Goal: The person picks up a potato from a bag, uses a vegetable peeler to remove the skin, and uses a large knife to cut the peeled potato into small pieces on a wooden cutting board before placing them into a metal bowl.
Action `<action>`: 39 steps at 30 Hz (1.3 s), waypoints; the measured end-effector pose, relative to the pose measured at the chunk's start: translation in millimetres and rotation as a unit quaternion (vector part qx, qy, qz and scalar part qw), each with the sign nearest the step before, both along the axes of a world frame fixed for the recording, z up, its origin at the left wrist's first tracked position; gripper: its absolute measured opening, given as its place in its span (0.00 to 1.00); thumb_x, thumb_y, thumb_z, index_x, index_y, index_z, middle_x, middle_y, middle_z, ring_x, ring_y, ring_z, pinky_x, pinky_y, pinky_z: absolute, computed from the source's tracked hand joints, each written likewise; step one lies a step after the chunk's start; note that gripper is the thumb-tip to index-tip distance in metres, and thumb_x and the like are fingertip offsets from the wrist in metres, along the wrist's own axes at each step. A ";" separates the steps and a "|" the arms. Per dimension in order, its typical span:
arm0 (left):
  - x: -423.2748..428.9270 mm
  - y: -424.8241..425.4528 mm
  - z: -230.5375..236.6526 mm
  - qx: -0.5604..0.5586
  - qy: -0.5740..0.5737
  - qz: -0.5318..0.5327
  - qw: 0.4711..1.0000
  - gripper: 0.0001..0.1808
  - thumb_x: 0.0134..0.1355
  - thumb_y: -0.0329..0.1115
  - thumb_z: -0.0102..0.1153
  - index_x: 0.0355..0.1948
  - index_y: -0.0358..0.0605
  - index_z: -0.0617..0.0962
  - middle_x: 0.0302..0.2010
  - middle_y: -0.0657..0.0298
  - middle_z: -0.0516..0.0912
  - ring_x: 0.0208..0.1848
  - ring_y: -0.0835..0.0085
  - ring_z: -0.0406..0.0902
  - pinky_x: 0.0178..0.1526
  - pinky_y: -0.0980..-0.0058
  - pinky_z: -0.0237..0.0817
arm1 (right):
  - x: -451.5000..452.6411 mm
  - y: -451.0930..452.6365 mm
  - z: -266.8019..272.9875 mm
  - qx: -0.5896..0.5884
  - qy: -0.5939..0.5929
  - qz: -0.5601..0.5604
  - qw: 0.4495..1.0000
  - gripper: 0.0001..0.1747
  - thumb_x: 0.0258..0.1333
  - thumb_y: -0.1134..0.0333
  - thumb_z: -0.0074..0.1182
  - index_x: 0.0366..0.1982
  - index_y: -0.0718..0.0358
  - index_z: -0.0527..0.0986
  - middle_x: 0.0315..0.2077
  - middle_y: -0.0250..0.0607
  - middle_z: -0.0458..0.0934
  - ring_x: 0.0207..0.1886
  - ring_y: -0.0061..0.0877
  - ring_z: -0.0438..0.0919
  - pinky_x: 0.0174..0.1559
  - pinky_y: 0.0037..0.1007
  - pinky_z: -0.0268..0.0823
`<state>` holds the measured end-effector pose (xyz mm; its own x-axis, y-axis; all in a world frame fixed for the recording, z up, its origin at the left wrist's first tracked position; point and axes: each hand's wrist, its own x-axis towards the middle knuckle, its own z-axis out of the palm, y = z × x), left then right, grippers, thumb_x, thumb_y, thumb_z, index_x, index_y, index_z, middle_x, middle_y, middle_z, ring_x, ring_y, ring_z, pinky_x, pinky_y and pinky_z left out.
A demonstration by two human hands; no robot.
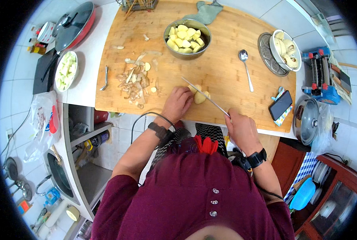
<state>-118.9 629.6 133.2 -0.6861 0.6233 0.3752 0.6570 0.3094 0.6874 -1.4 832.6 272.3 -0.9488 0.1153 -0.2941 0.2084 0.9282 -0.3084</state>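
Note:
At the front of the wooden board my left hand has its fingers curled against the left side of a peeled potato. The potato appears to be in pieces, and the fingers partly hide it. A knife is gripped by its handle in my right hand. Its thin blade slants up to the left across the potato, seen nearly edge-on. Beyond them stands a metal bowl of potato chunks. A heap of potato peelings lies to the left of my left hand.
On the wooden board lie a peeler, a spoon and a phone. A white bowl of buns sits at the far right. Left of the board are a bowl of pale green chunks and a lidded red pan.

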 end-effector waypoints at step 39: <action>1.5 -1.7 -10.3 0.008 -0.032 0.038 0.999 0.22 0.51 0.38 0.67 0.43 0.39 0.73 0.48 0.50 0.73 0.50 0.51 0.70 0.54 0.61 0.65 | 10.3 -4.9 -63.3 -0.067 0.119 -0.038 0.990 0.11 0.61 0.62 0.53 0.32 0.63 0.71 0.21 0.56 0.76 0.28 0.53 0.77 0.30 0.48 0.68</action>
<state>-117.5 627.9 122.9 -0.7538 0.5627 0.3393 0.5872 0.3451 0.7322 8.8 827.6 208.9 -0.9832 0.1632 -0.0812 0.1821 0.8602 -0.4764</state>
